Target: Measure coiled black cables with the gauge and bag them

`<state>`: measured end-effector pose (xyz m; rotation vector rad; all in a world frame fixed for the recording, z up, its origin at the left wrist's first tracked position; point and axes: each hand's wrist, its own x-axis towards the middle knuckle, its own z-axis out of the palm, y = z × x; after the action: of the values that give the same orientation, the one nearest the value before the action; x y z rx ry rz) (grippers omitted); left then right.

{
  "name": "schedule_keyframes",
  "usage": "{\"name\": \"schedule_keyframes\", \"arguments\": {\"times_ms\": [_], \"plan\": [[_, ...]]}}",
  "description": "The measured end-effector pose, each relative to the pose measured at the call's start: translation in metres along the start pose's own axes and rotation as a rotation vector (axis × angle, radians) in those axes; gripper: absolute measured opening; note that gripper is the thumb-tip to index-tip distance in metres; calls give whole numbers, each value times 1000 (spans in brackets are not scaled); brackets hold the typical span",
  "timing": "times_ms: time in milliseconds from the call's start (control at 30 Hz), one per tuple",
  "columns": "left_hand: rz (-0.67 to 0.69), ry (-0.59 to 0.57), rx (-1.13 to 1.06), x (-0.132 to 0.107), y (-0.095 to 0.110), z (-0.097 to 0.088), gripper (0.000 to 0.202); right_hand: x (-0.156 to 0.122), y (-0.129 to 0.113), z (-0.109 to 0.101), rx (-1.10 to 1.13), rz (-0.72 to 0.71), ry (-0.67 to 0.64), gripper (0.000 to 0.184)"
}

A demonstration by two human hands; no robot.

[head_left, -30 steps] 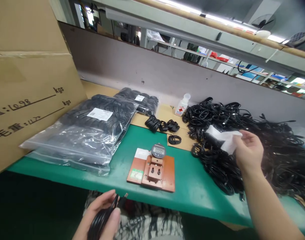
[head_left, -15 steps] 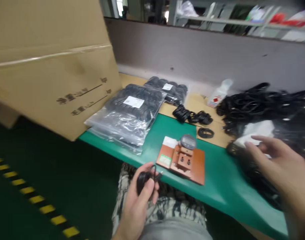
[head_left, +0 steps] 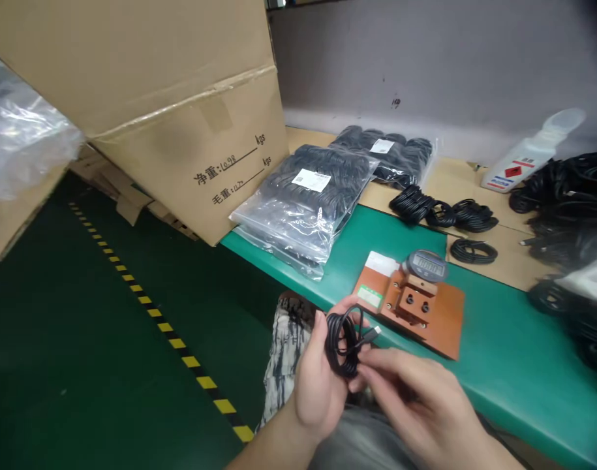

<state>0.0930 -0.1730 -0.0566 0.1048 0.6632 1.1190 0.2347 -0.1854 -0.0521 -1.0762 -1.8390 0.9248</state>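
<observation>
Green covers the worktop (head_left: 518,385) under the gauge fixture (head_left: 415,301). Left of that fixture stands a cardboard box (head_left: 190,124), and between them lies a clear bag (head_left: 298,205) of black cables. On the fixture's near side, the left hand's (head_left: 318,388) grip curls around a coiled black cable (head_left: 333,339); the right hand's (head_left: 423,398) grip pinches its lower edge. The plug (head_left: 371,335) points toward the fixture.

Coiled black cable (head_left: 334,339) in both hands (head_left: 314,386), near the digital gauge (head_left: 427,266).
</observation>
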Motion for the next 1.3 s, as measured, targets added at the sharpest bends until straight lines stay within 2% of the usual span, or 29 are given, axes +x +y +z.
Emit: {"name": "schedule_keyframes", "arguments": {"times_ms": [33,100,233,300,367,567,767,833,900,967,1000,1167,1233,1300], "plan": [[8,24,1,-1,-1,0,49,0,-2,0,29,31,-18,13],[30,46,10,-1,-2,0,49,1,-6,1,154,184,0,5],[87,5,22,-2,-5,-2,53,-1,-11,3,441,561,67,30],[94,-10,21,-4,-7,-4,55,-4,-10,7,532,665,24,36],[89,-13,33,-5,-8,-4,56,-8,-6,13,611,703,21,40],[155,-69,189,-7,-12,-5,39,-10,4,24,685,683,199,40],[155,-33,347,-9,-17,-8,37,-7,1,24,679,659,243,31],[130,-5,354,-7,-18,-8,37,-8,4,22,565,555,239,22],[97,19,365,-4,-17,-8,34,-9,9,18,378,344,237,10],[67,35,373,-1,-17,-9,30,-8,14,13,237,150,211,7],[55,41,374,0,-17,-10,29,-7,16,12,215,113,184,9],[26,75,352,4,-16,-12,25,-1,19,4,239,221,61,12],[-2,71,360,5,-16,-12,26,2,17,-1,198,200,5,15],[-29,58,378,6,-15,-14,28,7,14,-8,163,175,-105,15]]}}
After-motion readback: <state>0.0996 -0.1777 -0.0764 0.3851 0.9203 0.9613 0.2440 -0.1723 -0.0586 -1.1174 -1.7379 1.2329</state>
